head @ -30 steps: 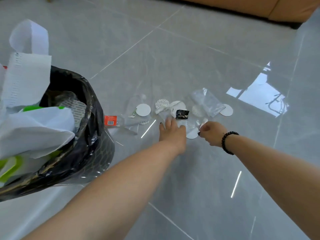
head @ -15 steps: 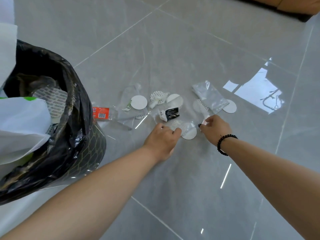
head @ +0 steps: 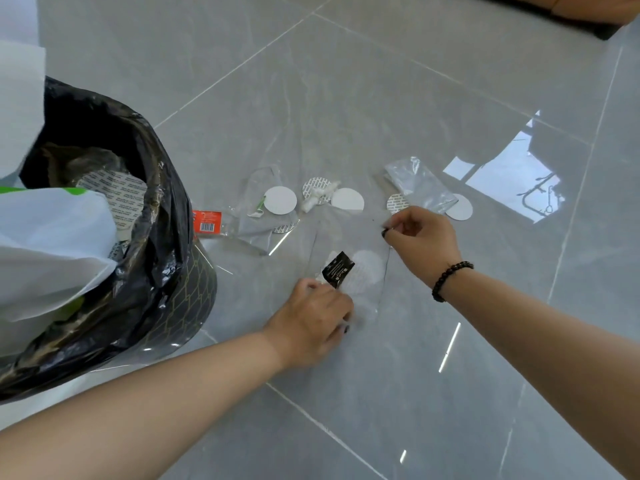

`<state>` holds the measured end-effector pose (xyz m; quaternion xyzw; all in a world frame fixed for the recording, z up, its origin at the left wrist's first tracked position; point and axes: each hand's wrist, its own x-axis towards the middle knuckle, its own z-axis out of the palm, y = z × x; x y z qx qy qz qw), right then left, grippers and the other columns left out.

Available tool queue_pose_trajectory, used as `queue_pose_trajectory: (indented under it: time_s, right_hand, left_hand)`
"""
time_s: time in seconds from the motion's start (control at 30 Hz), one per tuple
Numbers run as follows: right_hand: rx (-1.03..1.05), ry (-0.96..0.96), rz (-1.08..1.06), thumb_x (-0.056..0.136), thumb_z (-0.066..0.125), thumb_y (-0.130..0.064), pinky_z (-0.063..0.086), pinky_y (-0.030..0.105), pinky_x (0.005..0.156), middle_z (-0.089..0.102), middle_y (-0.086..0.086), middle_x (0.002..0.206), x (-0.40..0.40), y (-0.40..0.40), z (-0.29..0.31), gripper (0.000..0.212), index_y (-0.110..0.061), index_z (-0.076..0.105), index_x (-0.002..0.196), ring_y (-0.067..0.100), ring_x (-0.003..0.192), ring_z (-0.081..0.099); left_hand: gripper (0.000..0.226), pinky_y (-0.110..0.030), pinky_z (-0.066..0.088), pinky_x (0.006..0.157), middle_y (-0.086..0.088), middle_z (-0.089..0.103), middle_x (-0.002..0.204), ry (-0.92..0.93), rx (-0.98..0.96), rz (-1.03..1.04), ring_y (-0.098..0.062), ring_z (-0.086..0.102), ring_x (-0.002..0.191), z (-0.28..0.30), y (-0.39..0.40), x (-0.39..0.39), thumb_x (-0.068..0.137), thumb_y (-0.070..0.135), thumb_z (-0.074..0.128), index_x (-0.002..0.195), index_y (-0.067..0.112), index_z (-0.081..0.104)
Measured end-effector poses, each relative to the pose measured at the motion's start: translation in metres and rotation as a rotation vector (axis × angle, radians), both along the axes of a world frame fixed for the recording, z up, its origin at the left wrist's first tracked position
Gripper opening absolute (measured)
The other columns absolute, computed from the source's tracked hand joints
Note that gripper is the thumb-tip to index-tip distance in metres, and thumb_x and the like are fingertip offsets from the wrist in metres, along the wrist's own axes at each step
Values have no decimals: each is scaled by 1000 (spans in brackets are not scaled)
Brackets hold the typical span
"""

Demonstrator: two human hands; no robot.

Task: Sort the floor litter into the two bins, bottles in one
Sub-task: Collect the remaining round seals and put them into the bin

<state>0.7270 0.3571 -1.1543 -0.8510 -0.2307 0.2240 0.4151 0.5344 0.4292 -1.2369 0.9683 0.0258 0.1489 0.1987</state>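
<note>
Small litter lies on the grey tiled floor: white round seals [head: 280, 200], a clear plastic bag [head: 419, 184], a crumpled white scrap [head: 317, 195] and a red-labelled clear wrapper [head: 207, 221]. My left hand [head: 313, 323] grips a clear plastic film together with a small black sachet [head: 337, 269] and a white scrap. A white disc [head: 367, 271] shows through the film. My right hand [head: 420, 237] pinches the film's far edge above the floor. A bin with a black liner [head: 152, 216] stands at the left, holding white paper and seals.
White paper [head: 45, 258] bulges out of the bin toward me. A bright window reflection [head: 509, 181] lies on the tiles at the right. A tan sofa base [head: 588, 8] runs along the top right. Bare tiles stretch in front and to the right of the litter.
My left hand has drawn back toward me, lifting the film with the black sachet off the floor. My right hand has taken the film's other edge and raised it.
</note>
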Motion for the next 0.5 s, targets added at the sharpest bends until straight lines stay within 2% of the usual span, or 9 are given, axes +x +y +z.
queue_pose_trajectory:
  time_s: [0.07,0.13,0.23,0.3,0.37,0.43,0.5]
  right_hand:
    - [119,123,-35,78,66,1,58,33,73,57,5,70,-5,-9,18,14,-12,65,73,21,72,62]
    - [219,233,-92,81,63,6,60,34,71,59,11,78,-9,-16,39,15,-7,64,76,24,80,70]
    - [366,362,-185,84,59,10,60,35,69,61,12,83,-15,-25,66,17,-6,62,78,22,77,71]
    - [469,483,-280,85,56,9,59,33,67,62,12,79,-18,-30,76,15,-5,60,81,22,74,68]
    - [568,613,-380,86,54,8,58,30,64,63,10,71,-23,-35,81,13,-3,59,85,23,75,67]
    - [643,706,-461,86,54,7,57,27,62,63,7,65,-27,-42,83,11,-3,58,86,25,78,68]
    - [652,694,-482,87,54,7,57,28,63,62,8,69,-31,-51,81,12,-4,58,84,25,80,68]
  left_hand:
    - [13,-34,37,81,10,59,70,77,-186,167,-14,60,69,9,5,-4,81,24,61,87,22,50]
    - [20,-28,40,76,13,54,60,269,-411,320,-4,54,60,24,10,-5,81,34,70,88,24,54]
    - [42,-21,39,64,13,57,70,589,-779,454,-3,53,65,42,9,-1,65,62,75,92,32,61]
    - [60,-21,43,67,6,67,89,629,-1090,505,-5,58,76,51,4,7,52,72,72,97,33,63]
    - [76,-25,46,80,2,67,108,633,-1392,523,-6,59,91,60,-4,10,45,74,66,107,30,57]
    - [83,-33,46,95,-1,61,117,589,-1685,539,-12,57,110,65,-11,9,50,69,69,118,28,49]
    - [77,-36,50,92,-10,61,124,486,-1865,562,-22,56,121,69,-14,9,61,56,76,126,23,51]
